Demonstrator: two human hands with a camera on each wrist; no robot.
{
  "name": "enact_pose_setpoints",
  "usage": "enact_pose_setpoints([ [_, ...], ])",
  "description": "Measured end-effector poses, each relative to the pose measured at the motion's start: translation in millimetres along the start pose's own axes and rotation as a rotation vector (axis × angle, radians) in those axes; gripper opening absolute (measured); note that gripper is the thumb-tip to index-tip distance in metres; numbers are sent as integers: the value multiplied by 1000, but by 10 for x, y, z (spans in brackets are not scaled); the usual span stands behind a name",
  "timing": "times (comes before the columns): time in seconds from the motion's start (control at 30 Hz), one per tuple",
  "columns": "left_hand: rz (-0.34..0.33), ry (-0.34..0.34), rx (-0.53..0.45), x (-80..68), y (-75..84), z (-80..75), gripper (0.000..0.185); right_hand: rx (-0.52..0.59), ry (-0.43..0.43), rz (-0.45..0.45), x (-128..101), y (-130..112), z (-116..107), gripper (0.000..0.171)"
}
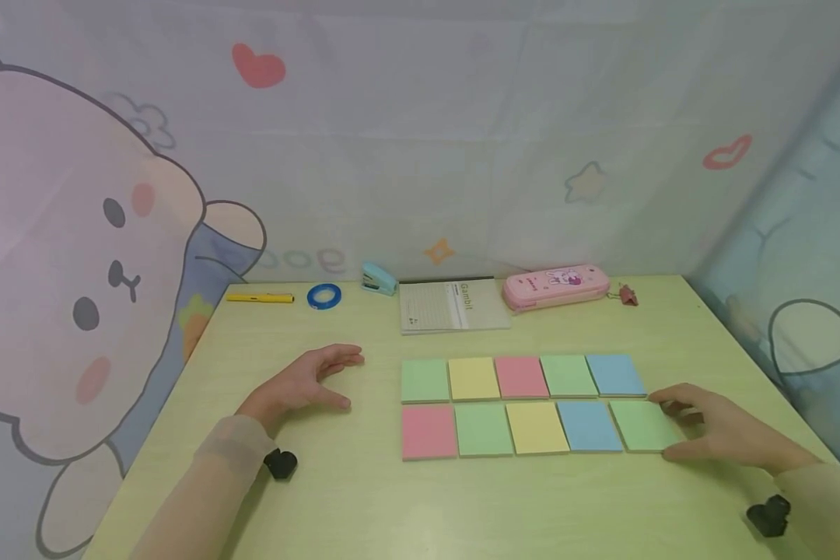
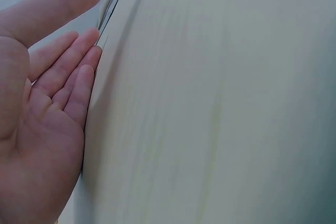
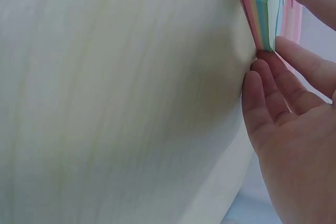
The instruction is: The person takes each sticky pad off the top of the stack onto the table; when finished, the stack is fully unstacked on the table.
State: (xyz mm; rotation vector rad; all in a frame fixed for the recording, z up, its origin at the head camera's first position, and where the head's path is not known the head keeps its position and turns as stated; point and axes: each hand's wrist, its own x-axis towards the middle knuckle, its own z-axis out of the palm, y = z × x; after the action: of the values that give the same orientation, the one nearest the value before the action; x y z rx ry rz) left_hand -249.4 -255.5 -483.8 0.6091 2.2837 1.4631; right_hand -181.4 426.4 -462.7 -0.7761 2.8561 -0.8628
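Observation:
Two rows of sticky note pads in green, yellow, pink and blue lie flat on the table. At the right end of the near row, my right hand holds a green sticky note pad by its right side, thumb at the near corner and fingers at the far corner. In the right wrist view, layered coloured edges of a sticky note pad show beside the fingertips. My left hand is left of the rows, fingers loosely extended, with nothing in it. The left wrist view shows that palm beside the tabletop.
Along the back edge are a yellow pen, a blue tape roll, a light blue stapler, a notebook, a pink pencil case and a small reddish clip. A printed cloth hangs behind.

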Motion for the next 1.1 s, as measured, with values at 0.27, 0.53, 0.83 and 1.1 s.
enact_pose_setpoints([
  [0.27, 2, 2, -11, 5, -12, 14, 91, -29, -9, 17, 24, -15, 26, 76],
  [0.53, -5, 6, -10, 2, 19, 10, 93, -35, -14, 24, 46, -7, 11, 75],
  [0.83, 8, -1, -24, 17, 40, 28, 92, -40, -11, 12, 27, 14, 13, 75],
  [1.1, 13, -1, -18, 17, 60, 24, 91, 19, -36, 40, -9, 25, -57, 84],
])
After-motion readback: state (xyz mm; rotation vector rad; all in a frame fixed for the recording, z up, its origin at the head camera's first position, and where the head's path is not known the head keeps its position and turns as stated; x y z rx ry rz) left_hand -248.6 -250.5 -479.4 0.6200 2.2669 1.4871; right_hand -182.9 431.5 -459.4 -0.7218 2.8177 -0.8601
